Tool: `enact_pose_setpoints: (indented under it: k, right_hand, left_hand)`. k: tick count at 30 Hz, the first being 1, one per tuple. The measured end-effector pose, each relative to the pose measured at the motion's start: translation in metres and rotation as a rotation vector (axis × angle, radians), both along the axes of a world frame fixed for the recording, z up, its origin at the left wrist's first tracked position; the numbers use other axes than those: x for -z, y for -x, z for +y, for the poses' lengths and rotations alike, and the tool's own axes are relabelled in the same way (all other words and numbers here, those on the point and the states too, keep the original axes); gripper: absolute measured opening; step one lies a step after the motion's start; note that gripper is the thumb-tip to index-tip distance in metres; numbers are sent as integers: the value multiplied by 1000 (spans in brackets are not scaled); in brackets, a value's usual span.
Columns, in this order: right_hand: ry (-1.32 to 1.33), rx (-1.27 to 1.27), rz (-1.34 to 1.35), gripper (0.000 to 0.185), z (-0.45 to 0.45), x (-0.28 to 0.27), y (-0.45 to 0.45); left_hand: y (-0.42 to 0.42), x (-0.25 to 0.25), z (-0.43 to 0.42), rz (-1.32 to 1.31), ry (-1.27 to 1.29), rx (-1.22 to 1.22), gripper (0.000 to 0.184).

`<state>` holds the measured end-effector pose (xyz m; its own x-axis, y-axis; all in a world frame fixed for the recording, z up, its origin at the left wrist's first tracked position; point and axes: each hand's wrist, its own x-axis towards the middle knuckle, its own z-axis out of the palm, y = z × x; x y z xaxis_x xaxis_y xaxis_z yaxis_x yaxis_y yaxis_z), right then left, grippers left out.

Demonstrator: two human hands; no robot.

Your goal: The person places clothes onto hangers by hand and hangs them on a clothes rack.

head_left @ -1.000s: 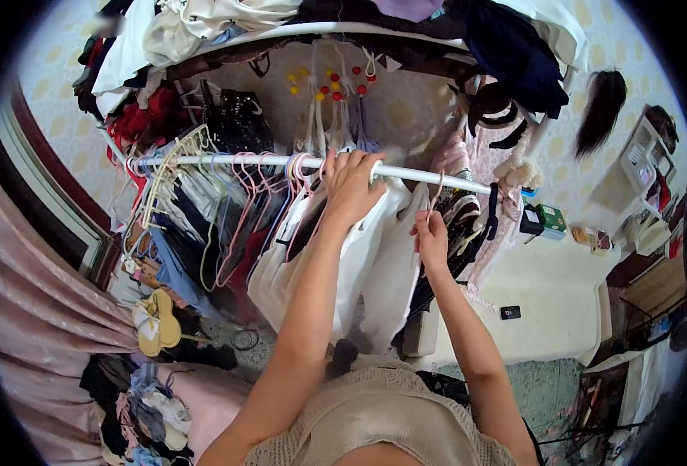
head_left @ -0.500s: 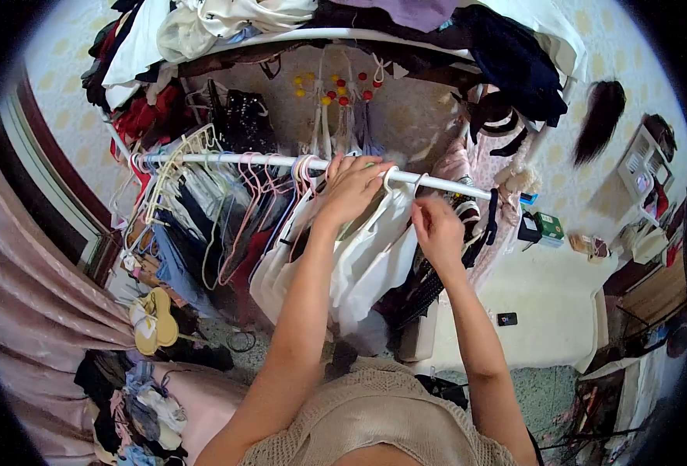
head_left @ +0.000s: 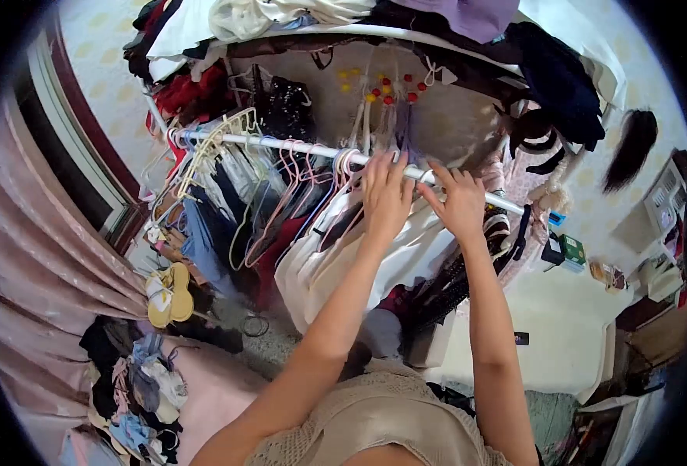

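Note:
A white rail (head_left: 269, 142) runs across the view with many clothes on hangers. My left hand (head_left: 384, 194) lies over the rail near its middle, fingers stretched out, above white garments (head_left: 324, 272). Just right of it, my right hand (head_left: 458, 203) touches the rail, its fingers spread and pointing up. The hangers under both hands are mostly hidden. Pink hangers (head_left: 300, 167) hang left of my left hand. Dark patterned clothes (head_left: 452, 291) hang below my right hand.
Clothes are heaped on the upper shelf (head_left: 359, 29). A pink curtain (head_left: 40, 256) hangs at the left, with a pile of clothes (head_left: 145, 388) below it. At the right are a cream surface (head_left: 561, 334), a phone (head_left: 521, 339) and a green box (head_left: 572, 248).
My right hand has moved up onto the rail beside my left hand, its fingers now spread. The hanging white garments are closer together under my hands. The view has shifted.

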<state>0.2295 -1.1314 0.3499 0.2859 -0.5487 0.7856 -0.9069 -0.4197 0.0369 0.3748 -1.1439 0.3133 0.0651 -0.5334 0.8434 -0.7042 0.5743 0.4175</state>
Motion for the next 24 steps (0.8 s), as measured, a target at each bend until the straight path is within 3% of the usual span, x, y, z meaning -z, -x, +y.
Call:
enact_pose_setpoints:
  k: [4,9,20,24]
  right_hand:
    - [7,12,-36,35,1,0,-3]
    - [82,-1,-52,31,-1,3,-4]
    - [43,-11,-52,33,1,3,-2]
    - [68,2,-56,32,0,4,-1]
  left_hand:
    - [-10,11,8,150,26,-282,55]
    - [-30,10,5,85,-76,-252,52]
    - [-59,7,-19,49,-178,-492,45]
    - [-64,13,-16,78,-85,-494,49]
